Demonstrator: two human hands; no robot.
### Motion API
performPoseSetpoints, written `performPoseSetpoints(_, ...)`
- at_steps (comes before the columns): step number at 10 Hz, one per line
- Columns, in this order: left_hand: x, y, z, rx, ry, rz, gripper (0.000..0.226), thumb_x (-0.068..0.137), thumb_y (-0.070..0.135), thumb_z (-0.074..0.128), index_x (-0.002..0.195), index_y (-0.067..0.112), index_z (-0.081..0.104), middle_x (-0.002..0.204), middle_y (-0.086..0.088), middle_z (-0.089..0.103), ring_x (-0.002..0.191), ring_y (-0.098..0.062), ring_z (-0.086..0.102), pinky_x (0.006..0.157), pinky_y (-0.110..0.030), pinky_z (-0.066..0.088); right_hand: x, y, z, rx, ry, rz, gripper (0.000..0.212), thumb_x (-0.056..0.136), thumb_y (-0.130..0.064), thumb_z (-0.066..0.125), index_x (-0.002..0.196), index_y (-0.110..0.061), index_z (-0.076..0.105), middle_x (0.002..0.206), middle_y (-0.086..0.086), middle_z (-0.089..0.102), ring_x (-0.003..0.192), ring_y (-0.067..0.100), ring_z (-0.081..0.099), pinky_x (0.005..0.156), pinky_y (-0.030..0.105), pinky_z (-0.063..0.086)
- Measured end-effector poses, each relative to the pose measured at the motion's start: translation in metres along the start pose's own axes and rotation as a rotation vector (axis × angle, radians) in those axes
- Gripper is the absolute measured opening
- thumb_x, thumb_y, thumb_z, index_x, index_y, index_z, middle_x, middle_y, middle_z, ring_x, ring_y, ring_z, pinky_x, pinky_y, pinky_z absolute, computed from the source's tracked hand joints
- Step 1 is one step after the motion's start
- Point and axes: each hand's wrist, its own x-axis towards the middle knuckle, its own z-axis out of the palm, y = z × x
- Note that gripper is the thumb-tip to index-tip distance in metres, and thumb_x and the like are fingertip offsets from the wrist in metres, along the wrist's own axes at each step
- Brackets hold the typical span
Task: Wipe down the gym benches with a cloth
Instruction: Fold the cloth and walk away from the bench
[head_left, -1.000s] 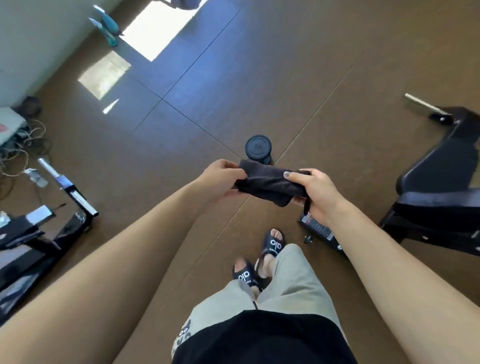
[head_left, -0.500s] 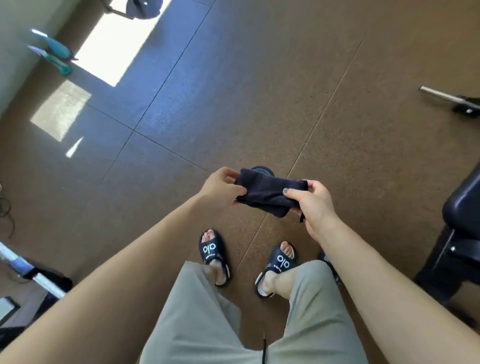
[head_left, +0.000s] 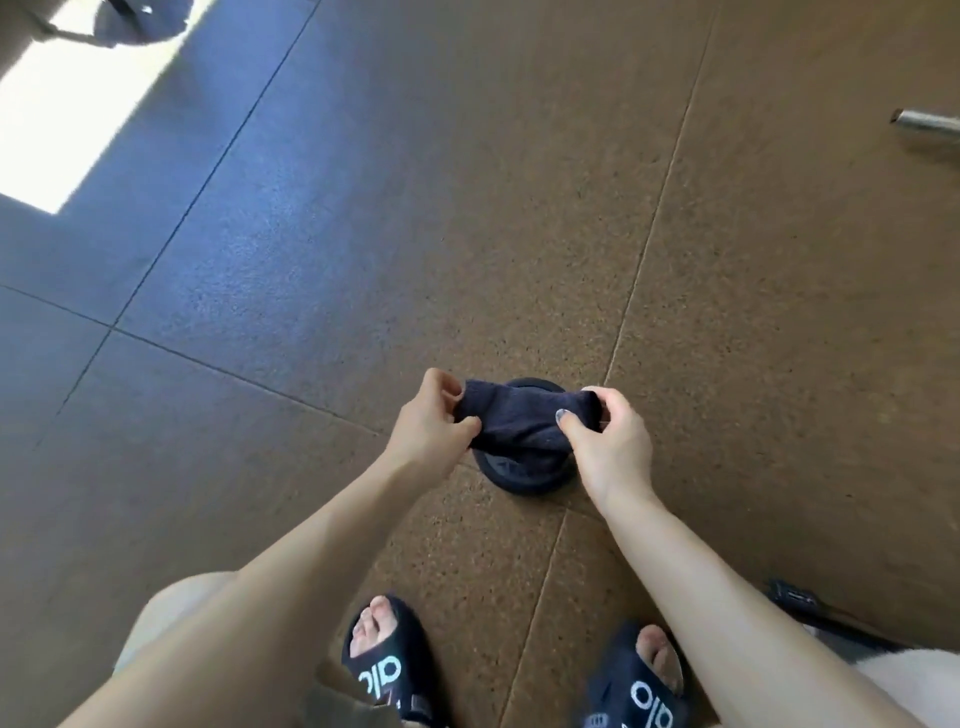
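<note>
A dark navy cloth (head_left: 524, 421), folded into a short band, hangs in the air in front of me. My left hand (head_left: 428, 428) pinches its left end between thumb and fingers. My right hand (head_left: 610, 441) grips its right end, thumb on top. No bench pad is in view; only a black frame foot (head_left: 800, 605) shows at the lower right edge.
A round black disc (head_left: 524, 475) lies on the brown rubber floor right under the cloth. My two feet in black slides (head_left: 382, 660) stand at the bottom. A metal bar end (head_left: 924, 122) pokes in at the upper right. A sunlit patch (head_left: 67, 104) lies at the upper left.
The view has swung left and forward; the black bench at the right has dropped out of sight. The round disc now sits directly beneath the cloth. Both hands keep holding the cloth ends.
</note>
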Motion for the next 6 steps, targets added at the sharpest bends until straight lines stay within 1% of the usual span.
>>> performPoseSetpoints(1,0.038,-0.032,0.025,0.122,0.075,0.093,0.031,0.083,0.025,0.07,0.105,0.022,0.047,0.099,-0.003,0.066,0.088,-0.027,0.064,0.082,-0.04,0.055,0.023,0.04,0.033,-0.004,0.084,-0.044,0.036,0.093,-0.024,0.075,0.126,-0.016,0.064,0.125,0.004,0.067,0.115,0.02,0.06,0.091,0.022,0.038)
performPoseSetpoints(2,0.056,-0.05,0.036,0.162,0.074,0.151,0.031,0.08,0.033,0.069,0.101,0.022,0.048,0.092,0.0,0.065,0.087,-0.027,0.062,0.077,-0.037,0.051,0.029,0.059,0.051,0.017,0.219,-0.163,0.027,0.089,-0.02,0.077,0.113,-0.015,0.065,0.106,0.0,0.067,0.097,0.018,0.06,0.079,0.016,0.035)
performPoseSetpoints(3,0.061,-0.06,0.037,0.11,0.033,0.171,0.031,0.078,0.033,0.069,0.099,0.022,0.05,0.088,0.002,0.064,0.083,-0.026,0.067,0.075,-0.045,0.058,0.029,0.064,0.056,-0.03,0.255,-0.239,0.021,0.087,-0.018,0.076,0.104,-0.016,0.064,0.096,-0.001,0.066,0.087,0.017,0.057,0.073,0.019,0.034)
performPoseSetpoints(4,0.054,-0.059,0.034,0.113,-0.015,0.191,0.027,0.08,0.023,0.073,0.096,0.02,0.052,0.085,0.001,0.064,0.08,-0.027,0.068,0.077,-0.05,0.059,0.022,0.063,0.05,-0.05,0.251,-0.14,0.019,0.086,-0.019,0.074,0.1,-0.016,0.062,0.094,0.002,0.066,0.088,0.022,0.059,0.07,0.023,0.031)
performPoseSetpoints(5,0.055,-0.062,0.032,0.162,-0.074,0.205,0.027,0.081,0.027,0.075,0.092,0.022,0.051,0.084,0.001,0.064,0.077,-0.024,0.068,0.077,-0.048,0.058,0.019,0.064,0.048,-0.104,0.194,-0.09,0.023,0.088,-0.024,0.073,0.106,-0.018,0.06,0.102,0.002,0.066,0.096,0.024,0.059,0.076,0.028,0.034)
performPoseSetpoints(6,0.059,-0.063,0.027,0.224,-0.106,0.22,0.033,0.084,0.041,0.075,0.098,0.022,0.052,0.088,0.001,0.068,0.082,-0.024,0.068,0.08,-0.045,0.057,0.029,0.066,0.044,-0.234,0.182,-0.114,0.043,0.088,-0.029,0.074,0.126,-0.015,0.057,0.119,0.007,0.061,0.112,0.026,0.056,0.09,0.031,0.039)
